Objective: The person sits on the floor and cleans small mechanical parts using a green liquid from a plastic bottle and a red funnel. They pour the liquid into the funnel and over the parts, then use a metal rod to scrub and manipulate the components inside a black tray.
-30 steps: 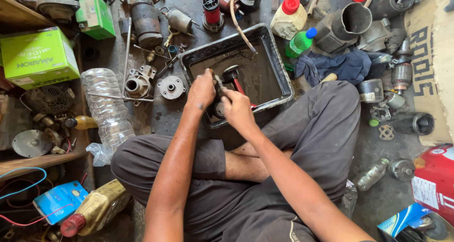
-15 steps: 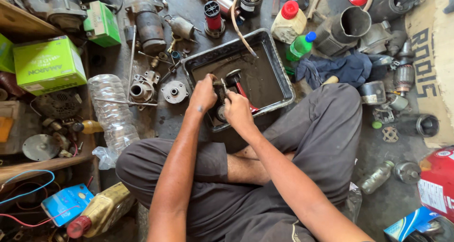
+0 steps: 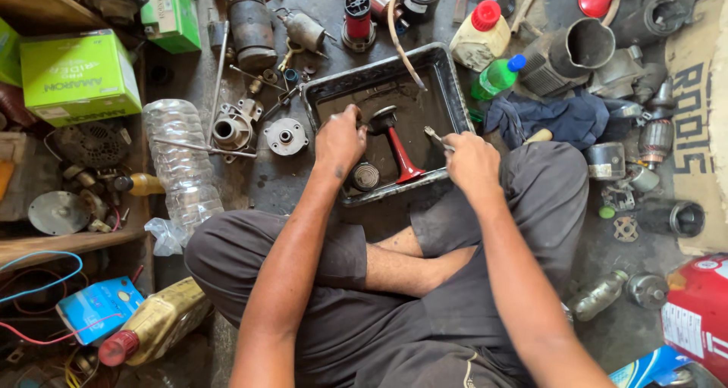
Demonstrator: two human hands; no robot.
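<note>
A dirty black metal tray [image 3: 455, 92] lies on the floor in front of my crossed legs. My left hand [image 3: 340, 138] reaches into it and grips a dark round metal part [image 3: 381, 120]. Beside it in the tray lie a red funnel-shaped piece [image 3: 403, 159] and a small round metal cap [image 3: 365, 176]. My right hand [image 3: 470, 161] is at the tray's right edge, closed around a thin metal tool [image 3: 434, 136] whose tip points into the tray.
Motor housings and metal parts [image 3: 235, 126] litter the floor at left, with a crushed clear bottle [image 3: 182, 161] and green boxes [image 3: 80, 73]. A green bottle [image 3: 497, 76], white bottle [image 3: 478, 35] and dark cloth [image 3: 565, 119] lie at right. A red can [image 3: 698, 312] stands at lower right.
My hands, held together over the tray's near edge, have moved apart. The left now grips the round part in the tray; the right has drawn aside with the thin tool.
</note>
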